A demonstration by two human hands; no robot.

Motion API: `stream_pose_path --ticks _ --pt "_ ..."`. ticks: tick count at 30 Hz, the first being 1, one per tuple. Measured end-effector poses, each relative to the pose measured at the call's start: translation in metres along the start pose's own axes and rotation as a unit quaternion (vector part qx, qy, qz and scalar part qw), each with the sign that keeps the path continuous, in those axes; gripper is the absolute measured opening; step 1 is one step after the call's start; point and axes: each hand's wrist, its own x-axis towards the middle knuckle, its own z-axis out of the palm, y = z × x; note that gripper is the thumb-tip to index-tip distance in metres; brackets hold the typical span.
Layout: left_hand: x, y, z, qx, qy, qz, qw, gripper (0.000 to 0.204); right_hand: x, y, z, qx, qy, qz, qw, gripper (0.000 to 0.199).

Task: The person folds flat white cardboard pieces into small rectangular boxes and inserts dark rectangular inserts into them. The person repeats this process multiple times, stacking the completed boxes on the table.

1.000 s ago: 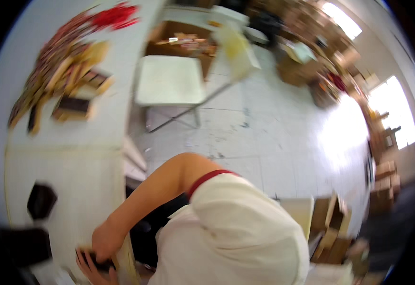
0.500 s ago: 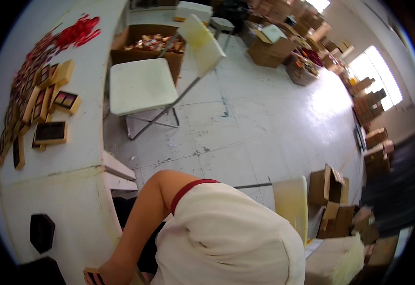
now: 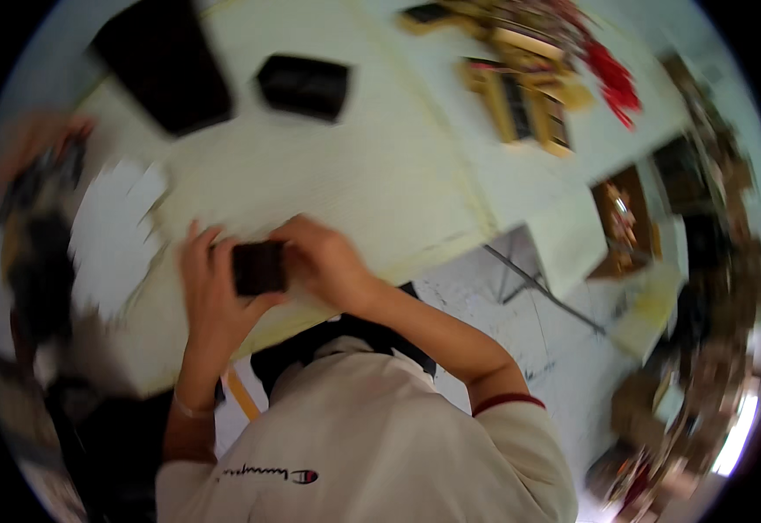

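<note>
A small dark, square-looking case (image 3: 258, 268) is between my two hands, just above the near part of the white table (image 3: 337, 174). My left hand (image 3: 210, 288) grips its left side, thumb underneath and fingers along the edge. The fingers of my right hand (image 3: 324, 261) are closed on its right edge. Blur hides the details of its surface. Beyond my hands lies a black, angular box (image 3: 304, 87), with a larger black box (image 3: 167, 74) farther left. A stack of white sheets (image 3: 115, 240) with ragged edges lies left of my left hand.
Gold-edged palettes (image 3: 520, 96) are heaped at the far right of the table beside red strips (image 3: 616, 83). Another person's blurred hand (image 3: 49, 139) is at the left edge. A white folding chair (image 3: 568, 240) and an open carton (image 3: 625, 218) stand to the right.
My view has swung left, from the floor and chairs to the table. Both hands now show at the case; before, only one hand was visible, holding a gold-edged palette low in the picture.
</note>
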Motion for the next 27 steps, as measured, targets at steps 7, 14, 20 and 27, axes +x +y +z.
stream_pose_path --ticks 7,14,20,27 --pt "-0.045 -0.076 -0.049 -0.092 -0.023 0.052 0.994 0.061 0.033 -0.021 0.072 0.280 -0.245 0.183 0.910 0.014" --pt "-0.053 -0.107 -0.061 -0.092 -0.053 0.063 0.992 0.049 0.074 -0.061 0.094 -0.032 -0.388 0.057 0.919 0.021" --pt "-0.065 -0.118 -0.070 -0.060 -0.068 0.067 0.994 0.067 0.039 -0.069 0.104 -0.017 -0.250 -0.037 0.967 0.029" --pt "-0.079 -0.130 -0.083 -0.034 -0.047 0.073 0.996 0.062 0.043 -0.084 0.118 -0.114 -0.287 -0.077 0.948 0.034"
